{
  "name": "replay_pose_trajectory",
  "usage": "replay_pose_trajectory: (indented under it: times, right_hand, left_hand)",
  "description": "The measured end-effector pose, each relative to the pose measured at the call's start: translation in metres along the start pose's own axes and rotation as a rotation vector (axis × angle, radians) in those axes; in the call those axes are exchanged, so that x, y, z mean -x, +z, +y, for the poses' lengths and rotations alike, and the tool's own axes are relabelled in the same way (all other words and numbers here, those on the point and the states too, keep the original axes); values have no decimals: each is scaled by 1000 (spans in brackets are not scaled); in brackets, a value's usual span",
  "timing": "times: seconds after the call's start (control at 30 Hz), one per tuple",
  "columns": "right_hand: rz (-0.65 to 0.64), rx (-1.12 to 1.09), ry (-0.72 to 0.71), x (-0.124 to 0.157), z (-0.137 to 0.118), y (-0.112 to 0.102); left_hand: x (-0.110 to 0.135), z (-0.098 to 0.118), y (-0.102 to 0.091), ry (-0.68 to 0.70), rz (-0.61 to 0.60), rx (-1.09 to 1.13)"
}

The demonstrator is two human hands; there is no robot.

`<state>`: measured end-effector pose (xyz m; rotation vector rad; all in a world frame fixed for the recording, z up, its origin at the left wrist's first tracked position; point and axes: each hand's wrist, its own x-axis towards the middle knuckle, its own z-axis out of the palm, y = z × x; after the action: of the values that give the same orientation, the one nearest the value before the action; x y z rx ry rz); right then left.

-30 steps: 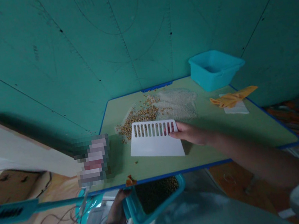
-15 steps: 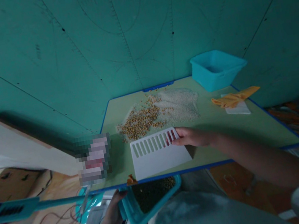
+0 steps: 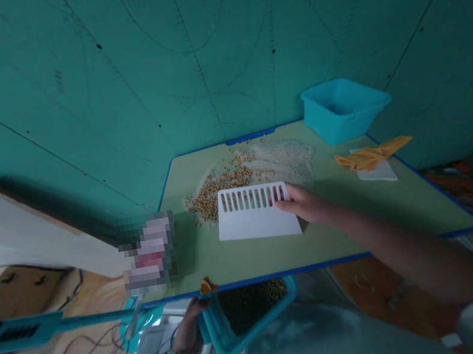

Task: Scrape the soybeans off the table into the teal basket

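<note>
Lowest in my view, left of centre, I see the left hand closed around the end of a teal plastic tub of dark beans, which sits just under the near edge of the green, blue-rimmed board. Higher, mid-frame, the right hand pinches the right end of a white slotted plastic scraper, its fingers through the slots. The scraper's slotted edge touches the heap of tan beans. White rice grains spread just right of them. Toward the upper right stand an empty teal tub and an orange cloth.
</note>
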<state>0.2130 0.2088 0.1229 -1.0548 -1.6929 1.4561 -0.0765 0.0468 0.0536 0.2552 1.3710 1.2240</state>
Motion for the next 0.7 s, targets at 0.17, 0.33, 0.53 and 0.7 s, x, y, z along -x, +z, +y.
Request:
replay_pose_trajectory:
  times: [0.17, 0.33, 0.53, 0.7]
  right_hand:
    - [275, 25, 43, -7, 2, -19]
    - [397, 14, 11, -14, 10, -28]
    - [456, 20, -97, -15, 12, -27]
    - [512, -10, -169, -15, 9, -28]
  left_hand:
    - [1, 2, 4, -5, -24, -19]
    - [-1, 3, 2, -26, -45, -54]
    - [-1, 2, 1, -29, -59, -78]
    - [-1, 1, 1, -5, -30, -129]
